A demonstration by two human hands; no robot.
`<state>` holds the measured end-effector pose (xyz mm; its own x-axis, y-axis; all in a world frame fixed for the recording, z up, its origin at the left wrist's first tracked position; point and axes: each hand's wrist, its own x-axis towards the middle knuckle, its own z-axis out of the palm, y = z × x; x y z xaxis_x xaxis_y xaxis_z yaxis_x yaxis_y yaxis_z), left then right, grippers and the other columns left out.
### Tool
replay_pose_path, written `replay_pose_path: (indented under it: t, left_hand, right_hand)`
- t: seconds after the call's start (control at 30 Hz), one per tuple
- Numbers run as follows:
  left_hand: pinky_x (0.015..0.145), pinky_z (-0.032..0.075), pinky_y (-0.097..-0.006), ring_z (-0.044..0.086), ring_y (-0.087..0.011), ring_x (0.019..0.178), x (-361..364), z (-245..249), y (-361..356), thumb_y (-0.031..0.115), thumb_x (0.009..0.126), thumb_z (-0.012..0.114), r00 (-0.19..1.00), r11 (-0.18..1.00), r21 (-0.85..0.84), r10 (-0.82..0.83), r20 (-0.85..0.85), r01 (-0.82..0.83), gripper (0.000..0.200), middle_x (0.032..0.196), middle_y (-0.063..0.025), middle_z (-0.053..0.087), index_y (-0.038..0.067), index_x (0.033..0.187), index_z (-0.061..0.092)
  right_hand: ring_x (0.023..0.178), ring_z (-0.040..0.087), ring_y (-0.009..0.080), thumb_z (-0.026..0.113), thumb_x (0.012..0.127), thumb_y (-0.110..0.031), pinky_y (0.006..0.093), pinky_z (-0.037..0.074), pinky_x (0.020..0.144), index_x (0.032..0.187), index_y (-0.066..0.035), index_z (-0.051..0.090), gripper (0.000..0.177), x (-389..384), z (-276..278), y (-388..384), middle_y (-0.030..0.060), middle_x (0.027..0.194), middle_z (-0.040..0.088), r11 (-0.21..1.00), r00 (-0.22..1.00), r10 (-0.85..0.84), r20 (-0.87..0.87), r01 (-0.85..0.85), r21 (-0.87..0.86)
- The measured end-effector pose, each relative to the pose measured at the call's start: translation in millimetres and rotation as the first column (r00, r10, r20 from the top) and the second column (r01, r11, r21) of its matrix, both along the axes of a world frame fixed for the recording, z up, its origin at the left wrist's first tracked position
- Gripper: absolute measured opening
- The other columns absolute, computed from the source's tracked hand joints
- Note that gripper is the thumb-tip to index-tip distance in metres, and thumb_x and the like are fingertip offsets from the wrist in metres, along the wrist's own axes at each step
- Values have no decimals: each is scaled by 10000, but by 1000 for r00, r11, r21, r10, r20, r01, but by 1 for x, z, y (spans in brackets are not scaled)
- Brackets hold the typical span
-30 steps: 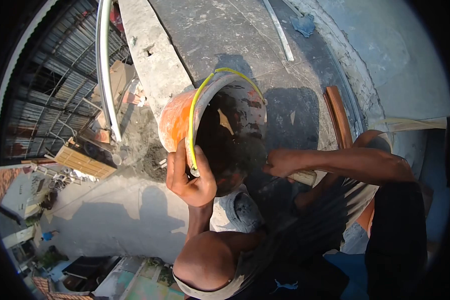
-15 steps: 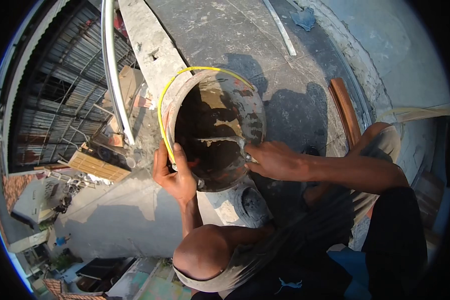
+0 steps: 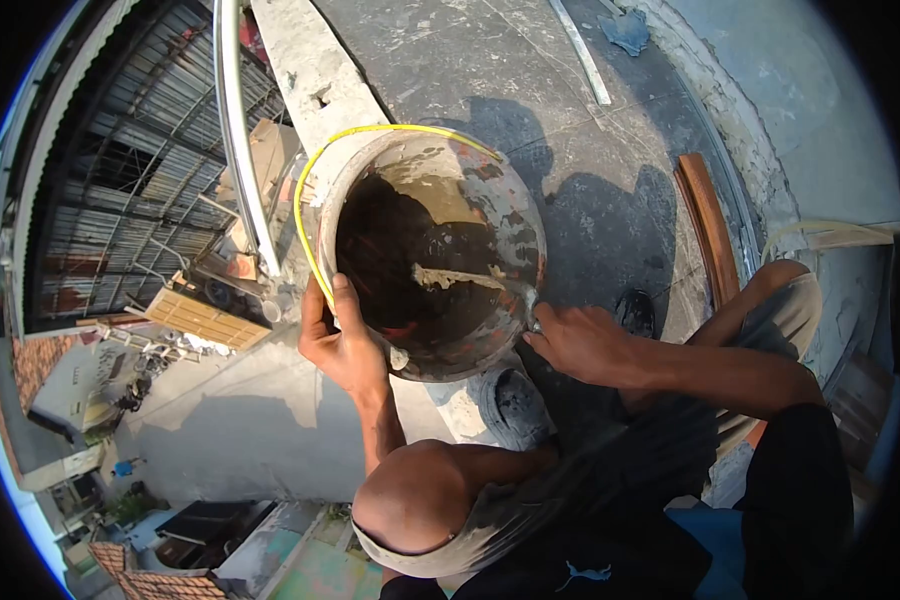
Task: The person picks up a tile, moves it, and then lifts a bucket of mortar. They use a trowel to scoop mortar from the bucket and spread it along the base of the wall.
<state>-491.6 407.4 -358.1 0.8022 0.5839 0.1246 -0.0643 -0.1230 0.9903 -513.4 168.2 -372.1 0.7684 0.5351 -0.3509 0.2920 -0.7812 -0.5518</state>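
Observation:
A round bucket (image 3: pixel 520 225) with a smeared inner wall and a yellow handle (image 3: pixel 303 215) stands in the middle of the view. Dark wet material lies inside it. My left hand (image 3: pixel 348 340) grips the left rim of the bucket, with the fingers outside beside the yellow handle. In my closed right hand (image 3: pixel 580 345), at the lower right rim, is a trowel (image 3: pixel 470 278). Its coated blade reaches leftward into the bucket, and part of its tip is hidden by the material.
A small dark pot (image 3: pixel 515 405) sits just below the bucket. Brown wooden strips (image 3: pixel 707 230) lie at the right, with a metal strip (image 3: pixel 580 50) further up. A ledge (image 3: pixel 315 75) and curved metal rail (image 3: pixel 235 130) run along the left, above a drop to the street.
My right hand has moved right and slightly down with the trowel, whose blade now shows more coating. My left hand stays on the rim. The view has shifted slightly.

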Motion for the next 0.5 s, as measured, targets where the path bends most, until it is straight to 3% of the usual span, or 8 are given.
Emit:
replay_pose_path:
  t: [0.13, 0.2, 0.33, 0.43, 0.5]
  left_hand:
    - [703, 427, -198, 545, -84, 798, -4, -4, 3, 92, 888, 543, 999, 998, 53, 40, 22, -42, 272, 936, -66, 628, -62, 1109, 581]
    - [702, 423, -195, 544, -83, 800, 2, -4, 2, 92, 888, 544, 998, 997, 57, 55, 36, -57, 270, 945, -67, 627, -63, 1106, 584]
    - [709, 418, -194, 541, -77, 800, 10, 2, 4, 91, 885, 547, 998, 997, 37, 61, -1, -61, 264, 941, -67, 630, -75, 1086, 591]
    - [710, 417, -194, 540, -73, 792, 20, -1, 12, 87, 879, 550, 997, 997, -14, 79, -23, -79, 266, 929, -65, 634, -80, 1082, 592]
    - [721, 426, -199, 552, -81, 795, 26, 4, 16, 72, 866, 557, 995, 995, -44, 90, -36, -92, 273, 932, -68, 636, -79, 1091, 589]
  right_hand:
    - [537, 580, 421, 530, 874, -253, 474, 471, 488, 830, 44, 473, 305, 5, -1, 4, 234, 585, 567, 999, 999, 39, -3, -39, -5]
    - [583, 599, 396, 540, 869, -243, 469, 471, 487, 844, 30, 472, 283, -1, -2, 4, 230, 673, 589, 997, 990, 66, 126, -60, -52]
    - [629, 619, 352, 547, 858, -195, 428, 495, 488, 906, 46, 495, 251, -3, -9, -5, 205, 739, 574, 984, 980, 123, 159, -100, -146]
    - [640, 612, 297, 546, 856, -181, 368, 503, 490, 922, 20, 501, 216, -11, -21, -22, 147, 786, 528, 986, 961, 81, 263, -39, -160]
    - [644, 569, 249, 562, 844, -198, 345, 476, 492, 882, -10, 490, 205, -11, -48, -36, 102, 775, 475, 979, 843, 148, 518, -52, -195]
